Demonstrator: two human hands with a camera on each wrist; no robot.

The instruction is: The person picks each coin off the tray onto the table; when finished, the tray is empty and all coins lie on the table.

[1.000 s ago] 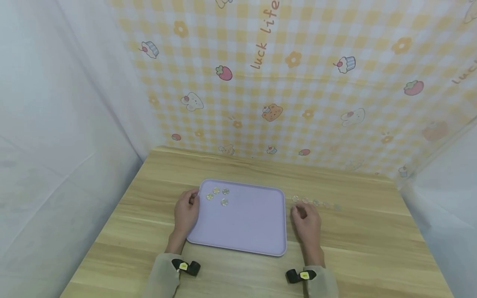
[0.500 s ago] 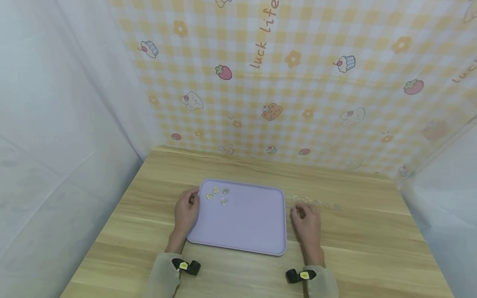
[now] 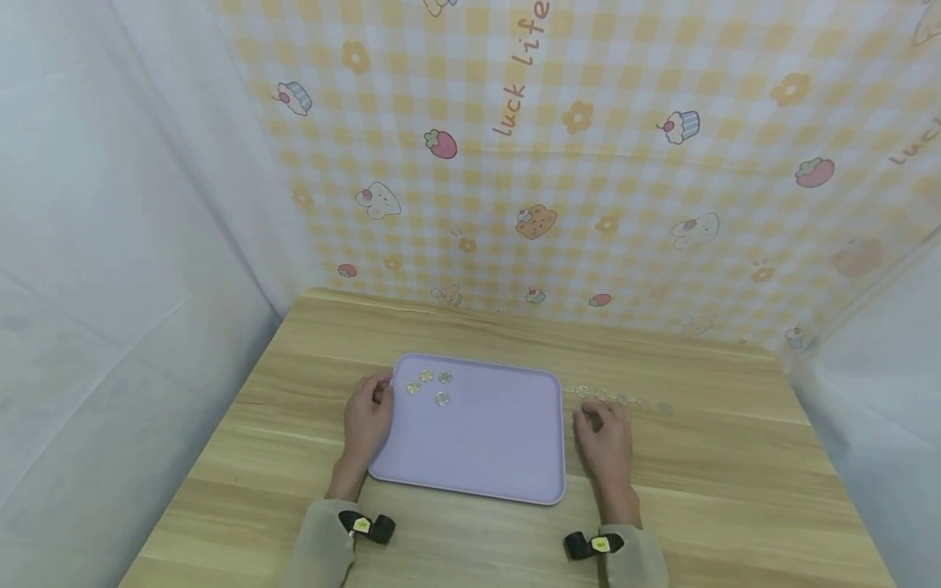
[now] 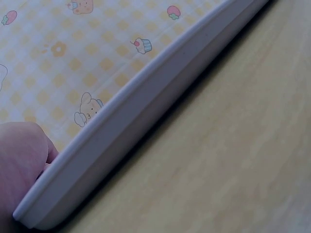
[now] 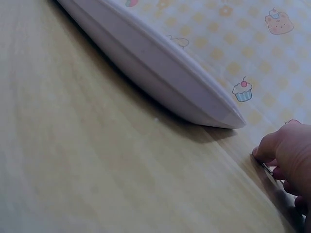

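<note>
Lilac tray between left hand (close against it) and right hand.

1. At 6 o'clock spreads a broad, light-brown wood-grain tabletop, its far edge close to the backdrop.
2. At 12 o'clock rises a yellow-and-white checked, cloth-like backdrop, printed with strawberries, cupcakes, flowers and cartoon animals; brown "luck life" lettering climbs it near 12.
3. From 8 to 10 o'clock hangs a plain white, creased sheet.
4. Between 3 and 4 o'clock, a second plain white sheet flanks the tabletop.
5. The head view's light is soft and even.
</note>
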